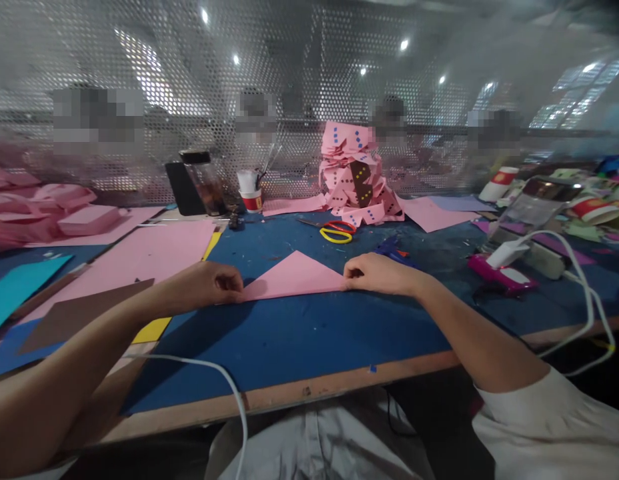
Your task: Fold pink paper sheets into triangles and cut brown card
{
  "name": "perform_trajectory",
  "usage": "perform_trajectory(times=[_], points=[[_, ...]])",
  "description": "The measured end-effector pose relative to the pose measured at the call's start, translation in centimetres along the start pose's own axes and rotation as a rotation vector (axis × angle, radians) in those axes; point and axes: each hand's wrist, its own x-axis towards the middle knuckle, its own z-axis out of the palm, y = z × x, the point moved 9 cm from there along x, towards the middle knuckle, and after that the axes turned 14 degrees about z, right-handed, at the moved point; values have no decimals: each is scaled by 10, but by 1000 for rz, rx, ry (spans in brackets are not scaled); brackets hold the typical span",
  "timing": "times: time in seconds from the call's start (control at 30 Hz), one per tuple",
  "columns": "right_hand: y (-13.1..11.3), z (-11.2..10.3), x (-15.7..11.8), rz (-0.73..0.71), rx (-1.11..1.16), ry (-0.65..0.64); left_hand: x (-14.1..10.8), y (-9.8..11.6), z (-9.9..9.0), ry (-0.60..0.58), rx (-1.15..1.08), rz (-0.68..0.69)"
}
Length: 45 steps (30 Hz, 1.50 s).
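A pink sheet of paper [295,277] is folded into a wide triangle on the blue table mat, its peak pointing away from me. My left hand [212,283] pinches the left corner between thumb and fingers. At the opposite corner, my right hand [377,273] grips the paper the same way. Beyond the peak lie scissors [338,232] with red and yellow handles. A dark blue tool [392,250], partly hidden, rests just behind my right hand.
Pink sheets [139,257] and a brown sheet [84,317] lie left. A pile of folded pink papers [357,177] stands at the back, near a paper cup [251,199] and a jar [204,183]. White cables [584,280] hang over the front edge. People sit behind the mesh screen.
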Motion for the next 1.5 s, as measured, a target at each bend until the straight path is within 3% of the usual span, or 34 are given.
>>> perform_trajectory(times=[1.5], points=[[1, 2, -1, 25, 49, 12, 0, -5, 6, -21, -96, -9]])
